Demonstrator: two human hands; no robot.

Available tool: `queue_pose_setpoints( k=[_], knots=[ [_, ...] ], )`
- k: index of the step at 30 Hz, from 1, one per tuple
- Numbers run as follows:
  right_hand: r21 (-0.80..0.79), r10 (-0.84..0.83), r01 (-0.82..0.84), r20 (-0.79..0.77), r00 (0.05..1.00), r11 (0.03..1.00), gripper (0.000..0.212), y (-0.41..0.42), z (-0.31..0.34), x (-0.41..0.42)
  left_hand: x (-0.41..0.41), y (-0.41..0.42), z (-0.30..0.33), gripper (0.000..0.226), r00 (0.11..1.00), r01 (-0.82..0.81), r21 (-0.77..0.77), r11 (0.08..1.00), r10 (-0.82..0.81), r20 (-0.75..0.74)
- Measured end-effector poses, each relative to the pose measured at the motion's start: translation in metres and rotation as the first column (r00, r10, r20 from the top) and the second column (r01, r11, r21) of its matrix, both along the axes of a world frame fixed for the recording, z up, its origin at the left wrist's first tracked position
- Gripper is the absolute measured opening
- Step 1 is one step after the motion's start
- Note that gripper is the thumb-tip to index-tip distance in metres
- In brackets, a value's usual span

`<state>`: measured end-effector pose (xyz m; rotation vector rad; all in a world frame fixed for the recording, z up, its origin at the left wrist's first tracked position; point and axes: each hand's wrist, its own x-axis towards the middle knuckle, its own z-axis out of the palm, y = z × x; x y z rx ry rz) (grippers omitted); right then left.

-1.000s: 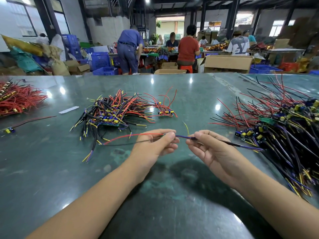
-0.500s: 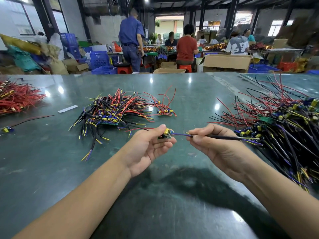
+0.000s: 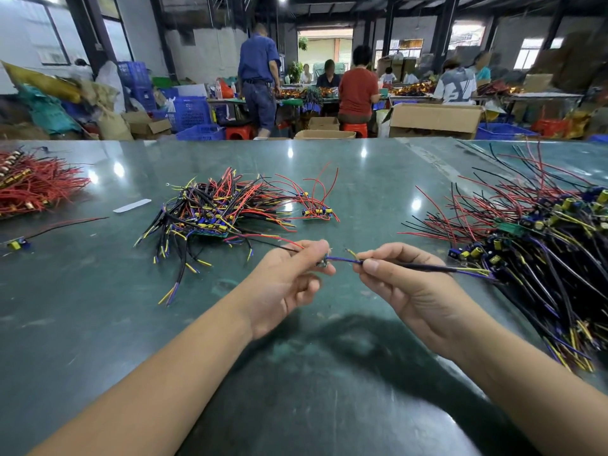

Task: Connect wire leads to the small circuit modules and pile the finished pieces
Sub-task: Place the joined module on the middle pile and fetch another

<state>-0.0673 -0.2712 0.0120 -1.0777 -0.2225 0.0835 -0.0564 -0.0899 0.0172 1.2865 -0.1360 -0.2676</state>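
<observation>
Green table [image 3: 98,324] bare under hands; wire piles [image 3: 210,209] flank.

Open green worktop [image 3: 98,324] runs wide in front of both forearms, bare surface right up to the near edge. To the left, a heap of wired modules [image 3: 210,212] blocks the middle lane, its black and yellow leads straggling toward the near side. On the right a bigger tangle of wired modules [image 3: 543,245] crowds in, touching the wires that the right hand [image 3: 411,291] holds. Between the two heaps a clear corridor leads to the far edge. A red wire bundle [image 3: 33,189] fills the far left.
</observation>
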Motion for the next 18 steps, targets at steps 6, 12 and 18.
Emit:
queue_pose_setpoints(
  k=[6,12,18],
  knots=[
    [-0.03,0.007,-0.008,-0.011,1.0,1.0,0.013,0.005,-0.002,-0.004,0.001,-0.005,-0.012,0.012,0.995,-0.038,0.026,0.999,0.036,0.09],
    [-0.068,0.052,-0.05,0.02,0.998,0.996,0.011,0.006,-0.001,-0.006,0.002,0.0,-0.009,0.003,0.997,0.069,-0.021,0.997,-0.068,0.023],
    [0.002,0.01,-0.01,0.024,1.0,1.0,0.012,0.007,-0.003,-0.004,0.0,0.003,-0.005,0.008,0.992,0.118,-0.095,0.988,-0.122,-0.036]
  ],
)
